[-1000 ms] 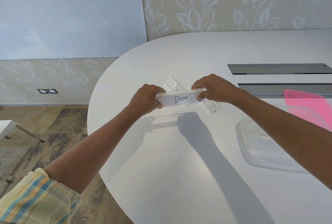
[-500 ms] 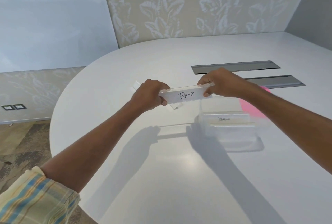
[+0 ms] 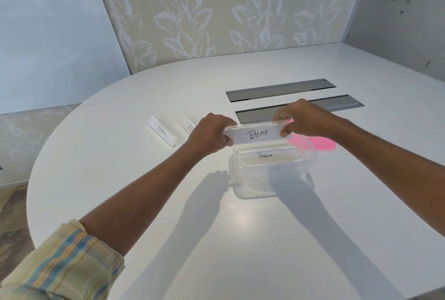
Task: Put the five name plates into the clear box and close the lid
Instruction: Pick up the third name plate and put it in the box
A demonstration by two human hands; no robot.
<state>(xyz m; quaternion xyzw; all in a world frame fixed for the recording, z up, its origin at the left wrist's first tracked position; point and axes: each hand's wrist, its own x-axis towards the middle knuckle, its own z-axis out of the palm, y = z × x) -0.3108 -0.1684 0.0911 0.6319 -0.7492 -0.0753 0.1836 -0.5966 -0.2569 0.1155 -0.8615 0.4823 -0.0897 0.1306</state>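
Clear acrylic name plate marked BEAR (image 3: 257,134) held over the far rim of the clear box (image 3: 272,174).

Both hands pinch its ends, left hand (image 3: 212,134) and right hand (image 3: 301,119) closed on it, the plate level above the open box. Inside the box stands the PENGUIN plate (image 3: 265,156). Beyond the box lies the pink lid (image 3: 315,143). Left of the box, the OSTRICH plate (image 3: 161,130) and another plate (image 3: 189,125) stand on the white surface (image 3: 216,239), with bare room toward the near edge.

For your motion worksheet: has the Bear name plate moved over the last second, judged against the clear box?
Yes. The Bear name plate moved toward the clear box and is now above its far edge.
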